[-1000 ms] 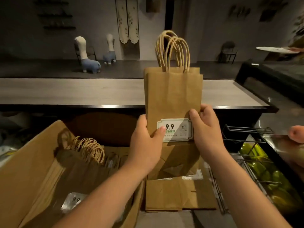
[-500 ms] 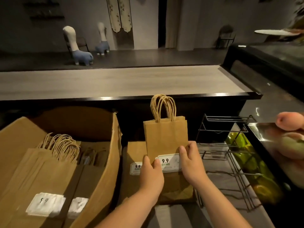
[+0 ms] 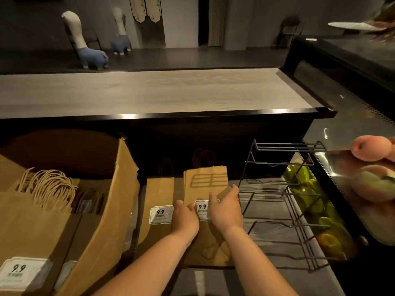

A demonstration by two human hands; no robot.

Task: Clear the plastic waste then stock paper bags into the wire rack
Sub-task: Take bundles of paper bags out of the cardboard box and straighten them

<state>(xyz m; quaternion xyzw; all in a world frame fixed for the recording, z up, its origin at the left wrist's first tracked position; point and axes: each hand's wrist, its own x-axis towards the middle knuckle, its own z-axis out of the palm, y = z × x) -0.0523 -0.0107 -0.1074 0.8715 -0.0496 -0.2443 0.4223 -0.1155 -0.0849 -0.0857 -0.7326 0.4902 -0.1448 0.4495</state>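
Note:
A brown paper bag (image 3: 205, 182) with a white 9.9 label lies lowered onto a stack of the same bags, just left of the black wire rack (image 3: 284, 189). My left hand (image 3: 184, 218) holds its left edge at the label. Around its right edge my right hand (image 3: 224, 208) grips, thumb on the front. The bag's twine handles point away into shadow. A second bag stack (image 3: 160, 189) lies directly left of it. No bag is visible in the rack. I see no plastic waste.
An open cardboard box (image 3: 119, 199) at the left holds several more labelled paper bags (image 3: 32, 221). A wooden counter (image 3: 160, 90) runs across behind. Right of the rack is a display case with green fruit (image 3: 307, 189) and peaches (image 3: 372, 146).
Both hands brought the bag down from chest height, where it stood upright, onto the stack beside the rack. The view tilted downward with it.

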